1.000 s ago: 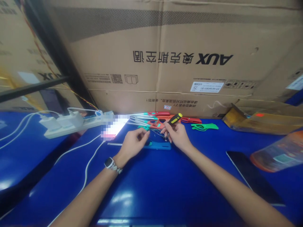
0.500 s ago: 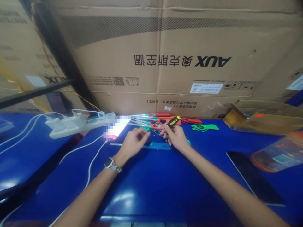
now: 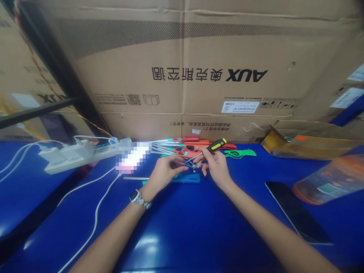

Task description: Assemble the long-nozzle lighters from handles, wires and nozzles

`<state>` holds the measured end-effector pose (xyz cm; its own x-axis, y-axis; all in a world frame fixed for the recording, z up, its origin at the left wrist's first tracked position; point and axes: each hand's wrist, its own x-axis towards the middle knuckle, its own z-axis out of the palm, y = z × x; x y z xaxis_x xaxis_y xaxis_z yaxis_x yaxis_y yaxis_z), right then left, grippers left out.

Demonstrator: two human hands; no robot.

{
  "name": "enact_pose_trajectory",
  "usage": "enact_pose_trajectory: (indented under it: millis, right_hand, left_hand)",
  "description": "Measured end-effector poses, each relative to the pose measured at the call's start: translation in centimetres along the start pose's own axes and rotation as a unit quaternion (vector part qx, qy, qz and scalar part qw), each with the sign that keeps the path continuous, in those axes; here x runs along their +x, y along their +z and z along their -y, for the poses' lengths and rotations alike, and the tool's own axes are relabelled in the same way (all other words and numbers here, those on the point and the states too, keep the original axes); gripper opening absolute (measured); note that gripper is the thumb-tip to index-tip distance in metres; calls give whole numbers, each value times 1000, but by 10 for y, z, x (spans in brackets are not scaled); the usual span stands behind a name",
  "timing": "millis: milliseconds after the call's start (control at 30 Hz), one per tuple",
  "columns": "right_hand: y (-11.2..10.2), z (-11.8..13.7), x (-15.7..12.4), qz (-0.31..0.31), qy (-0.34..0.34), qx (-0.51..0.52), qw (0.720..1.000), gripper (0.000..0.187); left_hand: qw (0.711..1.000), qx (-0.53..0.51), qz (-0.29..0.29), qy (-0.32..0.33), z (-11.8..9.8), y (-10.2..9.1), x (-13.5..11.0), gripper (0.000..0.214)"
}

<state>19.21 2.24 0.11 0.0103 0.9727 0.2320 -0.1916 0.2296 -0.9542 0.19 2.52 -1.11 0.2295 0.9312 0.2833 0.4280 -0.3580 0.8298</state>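
Observation:
My right hand (image 3: 215,167) is closed around a small screwdriver with a black and yellow handle (image 3: 216,145), its thin shaft pointing left and down toward my left hand. My left hand (image 3: 164,172), with a watch on its wrist, has its fingers pinched on a small part that I cannot make out, just above a blue long-nosed lighter (image 3: 182,178) lying on the blue table (image 3: 182,227). Both hands meet over a pile of red, teal and green lighters (image 3: 184,146).
A big AUX cardboard box (image 3: 199,72) walls off the back. A white power strip (image 3: 68,155) with chargers and white cables lies at the left. A dark tablet (image 3: 295,212), an orange plastic bag (image 3: 330,182) and a flattened carton (image 3: 307,146) are at the right.
The view has shifted slightly. My right hand has tilted the screwdriver so its handle points up right and its tip is at my left fingers. My left hand rose a little off the table.

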Motion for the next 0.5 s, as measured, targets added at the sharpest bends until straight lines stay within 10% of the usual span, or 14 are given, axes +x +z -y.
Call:
enact_pose_trajectory:
  millis: [500]
  right_hand:
    - [5,-2,-7,21,-1,1,1000,40]
  left_hand:
    - [999,33,-21,12,1,8,-13,16]
